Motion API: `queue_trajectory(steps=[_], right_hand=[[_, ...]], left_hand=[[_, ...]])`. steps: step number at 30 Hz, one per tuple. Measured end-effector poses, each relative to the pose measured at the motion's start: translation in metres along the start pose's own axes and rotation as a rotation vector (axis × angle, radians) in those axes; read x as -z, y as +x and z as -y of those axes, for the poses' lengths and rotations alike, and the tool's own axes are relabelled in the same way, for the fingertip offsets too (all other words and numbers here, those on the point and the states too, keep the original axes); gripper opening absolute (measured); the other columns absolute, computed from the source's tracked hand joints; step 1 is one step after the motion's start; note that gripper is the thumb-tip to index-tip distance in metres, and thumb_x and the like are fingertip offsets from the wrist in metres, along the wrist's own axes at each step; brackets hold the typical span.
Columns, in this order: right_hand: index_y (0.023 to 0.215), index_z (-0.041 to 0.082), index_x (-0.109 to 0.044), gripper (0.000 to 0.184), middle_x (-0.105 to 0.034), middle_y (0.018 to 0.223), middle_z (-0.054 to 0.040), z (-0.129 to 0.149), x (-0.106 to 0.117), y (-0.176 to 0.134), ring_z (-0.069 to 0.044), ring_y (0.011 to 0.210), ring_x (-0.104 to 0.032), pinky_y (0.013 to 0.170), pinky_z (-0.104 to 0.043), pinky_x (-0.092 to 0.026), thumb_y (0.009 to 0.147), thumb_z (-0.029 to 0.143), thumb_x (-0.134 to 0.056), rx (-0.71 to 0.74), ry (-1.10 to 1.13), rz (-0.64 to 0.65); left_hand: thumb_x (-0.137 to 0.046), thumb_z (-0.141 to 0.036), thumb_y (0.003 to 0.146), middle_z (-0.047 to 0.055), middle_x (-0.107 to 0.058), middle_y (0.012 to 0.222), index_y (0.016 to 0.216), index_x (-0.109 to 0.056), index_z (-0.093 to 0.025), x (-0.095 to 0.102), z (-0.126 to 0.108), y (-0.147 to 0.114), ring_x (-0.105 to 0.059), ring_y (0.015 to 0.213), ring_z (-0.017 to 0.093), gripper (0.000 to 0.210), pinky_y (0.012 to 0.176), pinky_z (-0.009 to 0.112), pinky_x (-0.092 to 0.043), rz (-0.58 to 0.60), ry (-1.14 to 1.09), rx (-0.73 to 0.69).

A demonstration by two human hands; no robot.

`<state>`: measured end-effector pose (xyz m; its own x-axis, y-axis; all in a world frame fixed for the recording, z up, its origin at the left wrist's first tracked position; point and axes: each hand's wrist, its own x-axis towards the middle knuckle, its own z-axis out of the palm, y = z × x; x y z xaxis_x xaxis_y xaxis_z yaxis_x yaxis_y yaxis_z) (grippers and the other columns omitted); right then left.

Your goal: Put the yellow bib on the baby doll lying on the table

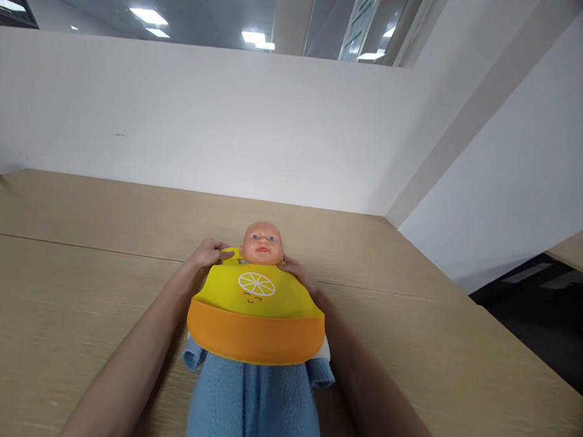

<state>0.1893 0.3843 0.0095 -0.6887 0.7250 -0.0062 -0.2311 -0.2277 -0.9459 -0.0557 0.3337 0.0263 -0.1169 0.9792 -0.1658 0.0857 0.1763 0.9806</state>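
A baby doll [262,244] in blue fleece clothes [254,404] lies face up on the wooden table. Over its chest is a yellow bib [256,301] with a white citrus slice, a smiling face and an orange catch pocket [255,336]. My left hand [212,254] is closed on the bib's neck strap, left of the doll's head. At the right side of the neck, my right hand [295,270] has its fingers by the bib's other strap. The doll's shoulder and the strap partly hide those fingers, and I cannot make out their grip.
The wooden table [76,286] runs back to a white wall [203,124] with a window above it. A thin seam crosses the tabletop. Beyond the table's right edge is a dark object [543,319]. A white pillar [470,117] stands at the back right corner.
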Motion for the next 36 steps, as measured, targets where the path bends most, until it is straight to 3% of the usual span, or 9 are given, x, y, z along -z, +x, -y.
queue_trajectory(steps=[7,19,26,36], right_hand=[[0.107,0.016,-0.061,0.037,-0.069,0.102,-0.0058,-0.002,0.0,0.0,-0.024,0.096,-0.06,0.087,-0.037,-0.043,0.071,0.027,-0.059,0.027,-0.029,0.006],[0.103,0.023,-0.064,0.033,-0.069,0.099,-0.0053,-0.005,0.003,0.002,-0.025,0.096,-0.061,0.088,-0.04,-0.043,0.07,0.026,-0.061,0.028,0.013,0.016],[0.105,0.018,-0.062,0.036,-0.069,0.102,-0.0062,-0.005,0.003,0.002,-0.024,0.092,-0.063,0.087,-0.039,-0.045,0.07,0.026,-0.061,-0.009,0.054,0.025],[0.115,0.019,-0.058,0.045,-0.068,0.109,-0.0062,0.002,-0.006,-0.003,-0.024,0.096,-0.063,0.088,-0.039,-0.046,0.07,0.025,-0.06,-0.039,0.043,0.013]], left_hand=[[-0.067,-0.032,0.065,-0.005,-0.041,0.047,0.057,-0.049,-0.016,-0.003,-0.011,-0.006,-0.038,0.039,0.007,0.025,0.04,0.022,-0.022,-0.041,0.097,-0.046],[-0.067,-0.035,0.067,0.0,-0.053,0.05,0.061,-0.053,-0.016,-0.001,-0.008,-0.003,-0.045,0.039,0.011,0.024,0.038,0.023,-0.03,0.045,-0.028,0.099],[-0.065,-0.016,0.065,0.002,-0.064,0.066,0.069,-0.061,-0.015,-0.002,-0.012,0.003,-0.057,0.054,0.011,0.005,0.053,0.021,-0.045,-0.021,-0.228,0.108],[-0.063,-0.017,0.069,0.004,-0.062,0.066,0.073,-0.063,-0.013,0.005,0.011,0.022,-0.056,0.056,0.013,0.005,0.055,0.023,-0.046,0.17,-0.451,0.09]])
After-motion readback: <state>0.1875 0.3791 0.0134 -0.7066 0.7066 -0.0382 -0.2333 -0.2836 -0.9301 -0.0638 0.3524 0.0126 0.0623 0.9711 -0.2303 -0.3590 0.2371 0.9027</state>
